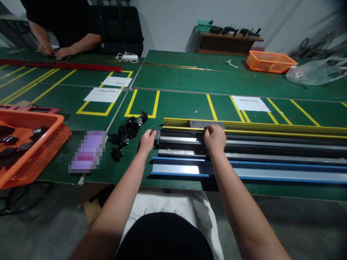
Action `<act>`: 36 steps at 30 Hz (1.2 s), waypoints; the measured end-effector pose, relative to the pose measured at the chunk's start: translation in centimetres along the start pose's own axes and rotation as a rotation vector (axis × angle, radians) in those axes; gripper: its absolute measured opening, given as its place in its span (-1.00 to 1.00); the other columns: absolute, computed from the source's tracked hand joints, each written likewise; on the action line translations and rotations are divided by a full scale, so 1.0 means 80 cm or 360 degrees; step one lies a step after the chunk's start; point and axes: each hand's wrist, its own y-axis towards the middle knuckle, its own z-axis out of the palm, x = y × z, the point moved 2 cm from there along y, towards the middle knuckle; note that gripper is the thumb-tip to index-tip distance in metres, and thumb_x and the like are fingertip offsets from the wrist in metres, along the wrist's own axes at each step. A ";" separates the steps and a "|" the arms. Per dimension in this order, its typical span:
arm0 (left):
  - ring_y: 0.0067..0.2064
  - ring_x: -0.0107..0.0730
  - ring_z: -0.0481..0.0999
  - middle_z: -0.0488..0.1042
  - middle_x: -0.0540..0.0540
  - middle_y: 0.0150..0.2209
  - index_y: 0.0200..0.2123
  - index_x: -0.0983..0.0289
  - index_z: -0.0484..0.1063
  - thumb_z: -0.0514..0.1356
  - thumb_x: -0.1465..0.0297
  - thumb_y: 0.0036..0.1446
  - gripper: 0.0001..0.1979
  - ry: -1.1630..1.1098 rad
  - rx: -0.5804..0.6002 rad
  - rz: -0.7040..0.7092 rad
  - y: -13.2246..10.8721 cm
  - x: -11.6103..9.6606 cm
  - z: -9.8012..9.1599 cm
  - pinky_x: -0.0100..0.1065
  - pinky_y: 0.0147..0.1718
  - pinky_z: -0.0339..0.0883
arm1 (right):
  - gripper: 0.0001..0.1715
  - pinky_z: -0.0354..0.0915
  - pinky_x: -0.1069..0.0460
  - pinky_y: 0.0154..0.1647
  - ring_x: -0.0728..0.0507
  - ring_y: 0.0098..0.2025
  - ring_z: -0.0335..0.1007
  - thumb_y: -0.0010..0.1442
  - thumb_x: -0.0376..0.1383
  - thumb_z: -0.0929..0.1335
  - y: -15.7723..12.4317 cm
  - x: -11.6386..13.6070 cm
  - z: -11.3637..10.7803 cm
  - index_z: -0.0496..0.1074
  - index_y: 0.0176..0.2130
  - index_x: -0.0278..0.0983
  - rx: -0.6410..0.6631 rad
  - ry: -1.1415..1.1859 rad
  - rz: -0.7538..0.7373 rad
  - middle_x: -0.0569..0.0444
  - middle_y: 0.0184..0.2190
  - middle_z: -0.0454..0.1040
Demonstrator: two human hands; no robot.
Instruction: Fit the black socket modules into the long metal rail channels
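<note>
Several long rails lie side by side along the near edge of the green table: a yellow rail (271, 127) at the back, a black rail (271, 141), a grey one and a blue rail (244, 172) at the front. My left hand (147, 141) is closed round the left end of the black rail. My right hand (215, 137) is closed on a grey socket module (197, 124) that sits in the yellow rail. A heap of small black plug parts (127, 131) lies just left of my left hand.
An orange basket (40, 144) with black parts stands at the left edge. A second orange basket (269, 60), a plastic bag (314, 72), paper sheets and thin brass rods lie further back. Another person's hands (55, 51) work on a red rail (62, 65) at the far left.
</note>
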 end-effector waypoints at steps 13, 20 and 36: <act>-0.42 -0.35 0.29 0.32 -0.02 -0.55 -0.54 0.23 0.32 0.13 0.27 0.16 -0.74 0.0247 -0.0018 0.0009 -0.003 -0.012 -0.001 -0.35 -0.35 0.12 | -0.72 0.17 -0.05 -0.17 -0.22 -0.17 0.31 0.11 -0.38 0.24 0.001 -0.001 0.001 0.52 -0.28 -0.27 -0.0006 0.0006 -0.0026 -0.08 -0.24 0.49; -0.44 -0.37 0.25 0.28 -0.04 -0.57 -0.58 0.22 0.27 0.14 0.26 0.14 -0.72 0.0199 0.0018 -0.0009 0.000 -0.010 -0.002 -0.35 -0.38 0.06 | -0.70 0.18 -0.06 -0.16 -0.24 -0.17 0.29 0.12 -0.35 0.25 0.002 -0.001 0.001 0.55 -0.25 -0.27 0.0004 -0.0019 -0.0045 -0.10 -0.24 0.47; -0.43 -0.36 0.29 0.34 -0.03 -0.55 -0.55 0.25 0.33 0.17 0.22 0.13 -0.72 0.0198 0.0222 -0.0062 0.005 -0.017 -0.010 -0.36 -0.39 0.10 | -0.55 0.14 -0.18 -0.01 -0.31 -0.01 0.16 0.13 -0.01 0.39 0.003 -0.005 0.009 0.57 -0.01 -0.08 0.0139 -0.0067 -0.0161 -0.06 -0.01 0.43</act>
